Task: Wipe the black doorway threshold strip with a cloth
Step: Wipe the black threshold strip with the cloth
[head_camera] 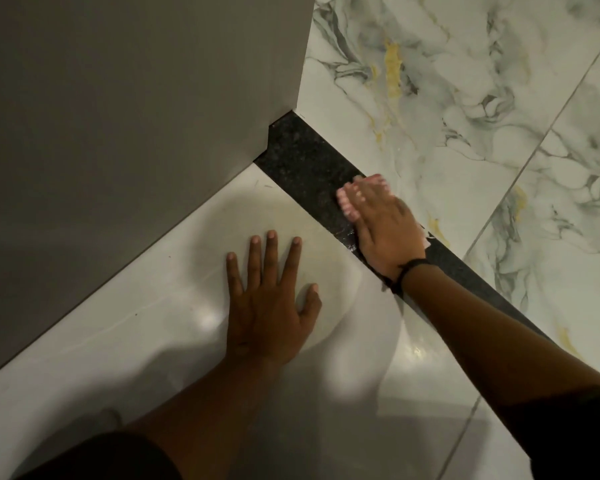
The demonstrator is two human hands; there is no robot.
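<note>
The black speckled threshold strip (302,157) runs diagonally from the wall corner at upper middle down to the right. My right hand (383,230) lies flat on the strip, pressing a pink cloth (347,202) against it; only the cloth's edges show past my fingers and beside my wrist. A dark band circles that wrist. My left hand (269,303) rests flat on the plain white floor tile (153,317) with fingers spread, holding nothing, just left of the strip.
A grey wall (125,109) fills the upper left and meets the strip's far end at its corner. Marbled white tiles (465,109) with grey and yellow veins lie beyond the strip. My dark sleeves show at the bottom edge.
</note>
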